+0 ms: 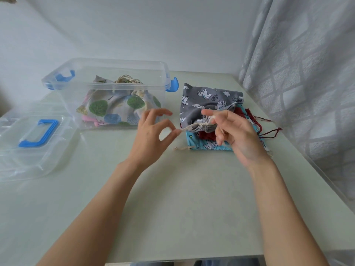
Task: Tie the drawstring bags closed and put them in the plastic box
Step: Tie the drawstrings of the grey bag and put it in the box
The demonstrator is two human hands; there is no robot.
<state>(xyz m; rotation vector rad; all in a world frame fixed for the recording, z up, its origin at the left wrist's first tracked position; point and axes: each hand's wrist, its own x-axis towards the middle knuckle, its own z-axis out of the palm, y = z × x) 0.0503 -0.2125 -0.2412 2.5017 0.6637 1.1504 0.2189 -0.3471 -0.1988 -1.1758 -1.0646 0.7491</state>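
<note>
Grey unicorn bag [207,100] on the pile, right of the plastic box [107,93].
My left hand [151,135] pinches its cream cord [189,127] taut; my right hand [234,131] pinches the cord beside the gathered mouth (other fingers loosely curled). One leaf-print bag [107,108] lies in the box, lid [28,143] off at far left.

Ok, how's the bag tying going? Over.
Left hand and right hand pinching grey unicorn bag's cord. Leaf-print bag already in plastic box. Nothing blocking.
</note>
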